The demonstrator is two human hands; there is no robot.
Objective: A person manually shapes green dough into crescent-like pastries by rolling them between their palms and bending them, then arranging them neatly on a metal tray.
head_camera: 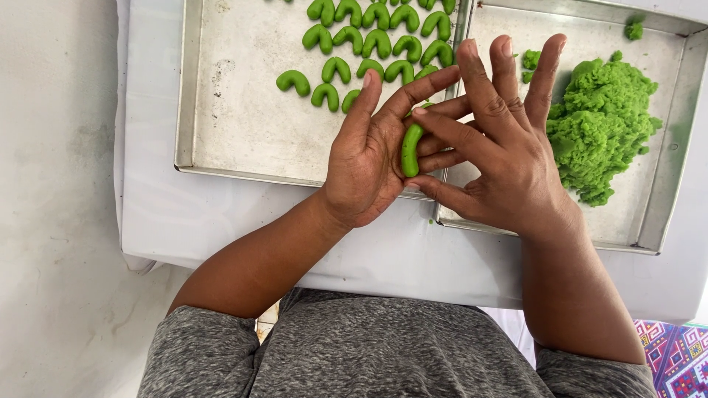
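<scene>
The left hand (365,158) and right hand (501,158) are positioned palm to palm above the seam between two metal trays, with a short green dough roll (410,149) pressed between the left palm and the right fingers (450,133); neither grip is closed, as all fingers are extended and spread rather than curled. The left tray (221,110) carries rows of curved green dough pieces (369,40), and the right tray (664,169) contains a loose mound of green dough (601,129). Both trays rest on a table covered with a white cloth (221,221).
</scene>
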